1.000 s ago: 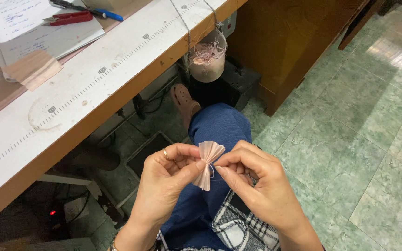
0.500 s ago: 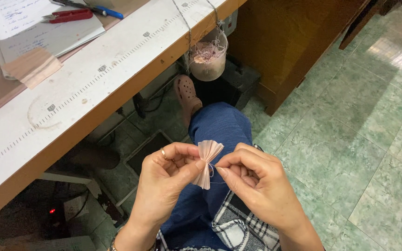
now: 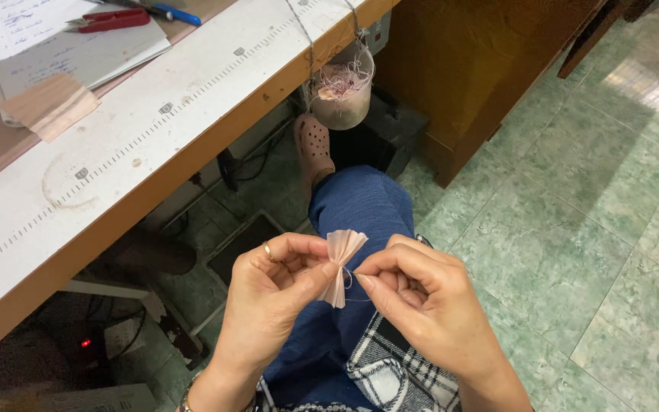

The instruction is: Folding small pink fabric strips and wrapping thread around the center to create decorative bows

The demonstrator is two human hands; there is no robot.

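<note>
Nearest the camera, over the lap, both hands meet on a small pink pleated bow (image 3: 340, 263). The left hand (image 3: 272, 294), a ring on one finger, pinches the bow at its gathered waist from the 9 o'clock side, thumb and forefinger closed on it. The right hand (image 3: 421, 305) comes in from 3 o'clock, its fingertips pressed together just beside the waist on a fine thread (image 3: 351, 281) that loops there; whether a needle is in that pinch cannot be told. Judging from how it lies, the folding is done: the pleats fan out above and below a cinched middle, so the shape is already made. What looks left is securing that middle, since the thread shows as a loose loop rather than a tight wrap, and no knot can be made out. Under the hands lie a blue-jeaned leg (image 3: 360, 214) and a plaid cloth (image 3: 390, 374) at 6 o'clock. Farther out, at 12 o'clock, a pink clog (image 3: 313, 149) rests on the green tiled floor (image 3: 573, 229). Beyond it a clear cup (image 3: 341, 95) of thread scraps hangs from the edge of a bench (image 3: 154, 145) marked with a ruler strip. Farthest, at 10 o'clock, papers (image 3: 62, 46), red snips (image 3: 112, 19) and a blue pen (image 3: 181, 14) lie on the bench.
</note>
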